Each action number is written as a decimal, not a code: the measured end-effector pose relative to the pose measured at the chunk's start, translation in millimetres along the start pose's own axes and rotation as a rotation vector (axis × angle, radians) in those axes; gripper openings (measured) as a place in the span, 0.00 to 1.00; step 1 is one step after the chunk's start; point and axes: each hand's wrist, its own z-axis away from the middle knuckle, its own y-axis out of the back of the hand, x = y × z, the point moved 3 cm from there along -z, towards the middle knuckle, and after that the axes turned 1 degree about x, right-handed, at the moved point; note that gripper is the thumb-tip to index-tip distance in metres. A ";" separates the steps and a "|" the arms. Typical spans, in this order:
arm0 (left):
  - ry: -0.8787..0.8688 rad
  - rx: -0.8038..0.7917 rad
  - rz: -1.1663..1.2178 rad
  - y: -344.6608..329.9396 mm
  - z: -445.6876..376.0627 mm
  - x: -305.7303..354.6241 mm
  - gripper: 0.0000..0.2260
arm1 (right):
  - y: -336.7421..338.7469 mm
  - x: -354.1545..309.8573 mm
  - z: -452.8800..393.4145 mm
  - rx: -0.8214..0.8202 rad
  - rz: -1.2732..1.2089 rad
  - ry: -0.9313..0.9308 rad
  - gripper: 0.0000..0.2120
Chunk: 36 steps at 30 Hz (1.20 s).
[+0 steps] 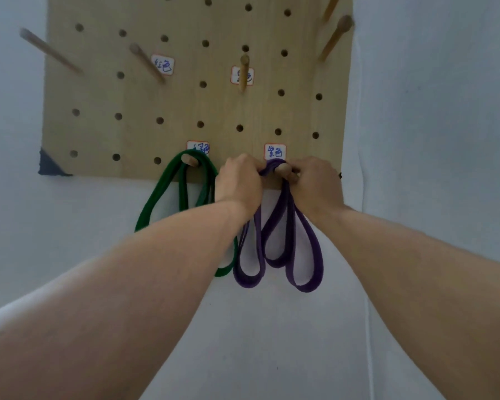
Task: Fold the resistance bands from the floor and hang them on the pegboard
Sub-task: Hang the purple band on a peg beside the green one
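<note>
Both hands, left hand (238, 180) and right hand (315, 181), pinch a folded purple resistance band (277, 241) over a peg (283, 169) at the pegboard (104, 90) bottom edge, fingertips hidden; a green band (168, 194) hangs just left.

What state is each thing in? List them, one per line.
Purple rubber resistance band: folded, looped over a wooden peg, gripped by both hands.
Green rubber resistance band: hung on its peg.
Left hand: grips purple band.
Right hand: grips purple band.
</note>
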 end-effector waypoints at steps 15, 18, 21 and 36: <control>-0.065 -0.297 -0.129 14.9 31.2 -0.5 0.21 | 4.1 -23.6 56.2 -0.130 -0.059 -0.283 0.16; -0.036 -0.292 -0.045 27.1 75.4 -14.2 0.27 | -1.2 -31.8 100.3 -0.192 -0.124 -0.325 0.18; 0.042 -0.351 -0.009 30.5 123.4 -33.8 0.27 | -19.7 -43.0 142.3 -0.262 -0.168 -0.279 0.21; 0.671 -0.600 -0.013 93.8 397.4 -146.6 0.29 | -93.3 -133.3 383.2 -0.882 -0.226 -0.265 0.27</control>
